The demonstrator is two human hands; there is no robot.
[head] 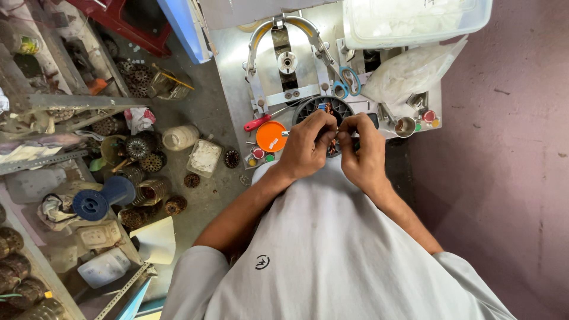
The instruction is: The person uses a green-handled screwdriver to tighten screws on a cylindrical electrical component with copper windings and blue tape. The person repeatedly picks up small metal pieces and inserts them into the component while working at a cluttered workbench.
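Both hands, left hand (pixel 306 145) and right hand (pixel 363 148), pinch copper wire on the round motor stator (pixel 324 108); hold it snug between the fingertips.

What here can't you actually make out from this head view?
- Front half of the round dark slotted part: covered by the left hand and right hand.
- What the fingertips pinch: too small, hidden between both hands.
- Each hand's grip: unclear.
- Clear plastic box: cut off by the top edge.
- Blue-handled scissors: blades too small to tell.
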